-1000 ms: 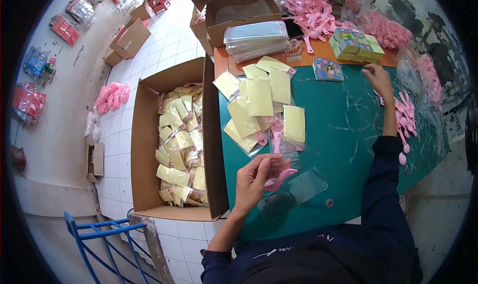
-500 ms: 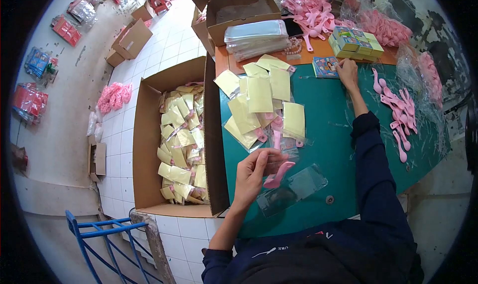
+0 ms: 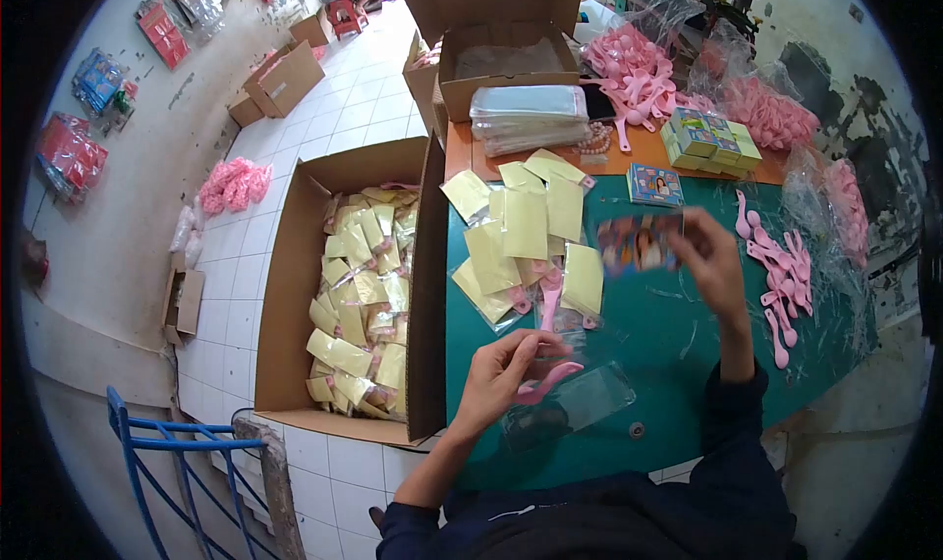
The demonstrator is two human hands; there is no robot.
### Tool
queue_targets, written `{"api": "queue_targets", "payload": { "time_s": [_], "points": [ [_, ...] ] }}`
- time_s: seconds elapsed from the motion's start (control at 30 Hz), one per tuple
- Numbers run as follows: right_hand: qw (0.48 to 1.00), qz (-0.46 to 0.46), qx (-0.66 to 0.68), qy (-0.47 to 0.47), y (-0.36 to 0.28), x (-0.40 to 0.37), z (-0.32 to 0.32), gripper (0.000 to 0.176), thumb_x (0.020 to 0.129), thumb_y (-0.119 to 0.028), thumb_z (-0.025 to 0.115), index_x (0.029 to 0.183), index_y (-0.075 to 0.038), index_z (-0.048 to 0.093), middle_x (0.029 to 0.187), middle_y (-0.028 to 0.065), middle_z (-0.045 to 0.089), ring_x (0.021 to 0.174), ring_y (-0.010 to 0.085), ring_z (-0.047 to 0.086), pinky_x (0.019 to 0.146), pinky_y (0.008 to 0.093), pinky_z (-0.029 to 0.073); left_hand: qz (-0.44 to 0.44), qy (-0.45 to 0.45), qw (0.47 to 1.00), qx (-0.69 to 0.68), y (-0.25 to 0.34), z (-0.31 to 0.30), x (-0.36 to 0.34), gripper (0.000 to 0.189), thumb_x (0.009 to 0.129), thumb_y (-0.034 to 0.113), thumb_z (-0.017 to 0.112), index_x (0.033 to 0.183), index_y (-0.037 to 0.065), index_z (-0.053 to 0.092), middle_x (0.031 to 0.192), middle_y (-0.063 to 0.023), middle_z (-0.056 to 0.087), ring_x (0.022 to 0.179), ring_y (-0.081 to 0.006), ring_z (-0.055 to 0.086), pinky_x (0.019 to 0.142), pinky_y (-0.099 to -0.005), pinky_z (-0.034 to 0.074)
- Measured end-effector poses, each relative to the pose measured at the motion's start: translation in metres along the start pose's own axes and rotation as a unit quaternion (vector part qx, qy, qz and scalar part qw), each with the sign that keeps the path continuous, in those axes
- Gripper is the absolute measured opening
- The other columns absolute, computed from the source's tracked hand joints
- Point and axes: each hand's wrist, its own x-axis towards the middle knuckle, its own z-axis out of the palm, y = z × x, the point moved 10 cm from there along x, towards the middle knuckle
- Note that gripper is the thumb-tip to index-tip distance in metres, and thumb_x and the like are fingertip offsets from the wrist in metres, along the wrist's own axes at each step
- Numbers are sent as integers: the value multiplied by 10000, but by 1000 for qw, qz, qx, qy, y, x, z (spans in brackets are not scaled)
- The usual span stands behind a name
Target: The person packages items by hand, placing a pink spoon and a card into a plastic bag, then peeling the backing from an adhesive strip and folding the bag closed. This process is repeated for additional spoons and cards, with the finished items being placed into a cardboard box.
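My left hand [image 3: 501, 375] is closed on a clear plastic bag [image 3: 589, 400] with a pink spoon [image 3: 550, 383] in it, low over the green table mat. To the right, my right hand [image 3: 712, 265] grips a printed card [image 3: 638, 244], blurred by motion, just in front of a small stack of printed cards [image 3: 655, 185]. Beyond my left hand lies a pile of filled bags [image 3: 526, 224] with pale yellow cards and pink spoons. Loose pink spoons [image 3: 781, 275] lie right of my right hand.
A large carton [image 3: 280, 295] of filled bags stands left of the table. At the back are an open box [image 3: 511, 93], stacked clear bags [image 3: 526, 118], card bundles [image 3: 709, 142] and pink spoons [image 3: 629, 69]. A blue metal frame [image 3: 187, 442] stands lower left. Part of a person shows far off.
My right hand has lifted a card off the small stack and drawn it back toward me. My left hand keeps hold of the bag. The camera view has shifted slightly.
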Motion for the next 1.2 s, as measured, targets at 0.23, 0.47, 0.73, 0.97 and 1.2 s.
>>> {"api": "queue_targets", "payload": {
  "time_s": [0.23, 0.47, 0.73, 0.97, 1.2],
  "points": [
    [973, -106, -158, -127, -68, -48, 35, 181, 781, 56, 587, 943, -6, 639, 870, 105, 625, 726, 160, 622, 572, 257, 493, -3, -55, 997, 49, 0, 17, 12, 316, 984, 194, 384, 1053, -51, 572, 999, -156, 642, 926, -216, 638, 800, -309, 522],
    [997, -27, -62, -45, -56, -47, 9, 185, 786, 57, 588, 957, 0, 631, 852, 104, 617, 718, 157, 625, 572, 253, 495, 10, -78, 993, 90, 2, 22, 18, 307, 980, 187, 397, 1057, -50, 576, 983, -152, 652, 917, -206, 642, 825, -302, 505],
    [974, -78, -180, -113, -69, -48, 26, 128, 819, 40, 584, 937, 15, 626, 827, 73, 616, 736, 121, 608, 564, 233, 488, 4, -70, 995, 75, -1, 20, 16, 313, 980, 197, 399, 1056, -49, 576, 991, -154, 652, 910, -203, 644, 823, -308, 505],
    [977, -78, -169, -108, -71, -51, 27, 156, 776, 47, 598, 918, -7, 629, 834, 99, 612, 705, 180, 619, 587, 273, 486, 7, -55, 996, 64, -5, 18, 14, 317, 983, 189, 386, 1034, -54, 583, 967, -146, 654, 897, -199, 645, 818, -296, 506],
    [961, -88, -206, -165, -67, -56, 44, 156, 759, 2, 631, 913, -21, 625, 820, 108, 599, 701, 245, 614, 601, 319, 476, 2, -66, 994, 86, -15, 17, 11, 306, 966, 188, 444, 1091, -51, 587, 921, -112, 674, 872, -134, 642, 745, -253, 518]
  ]
}}
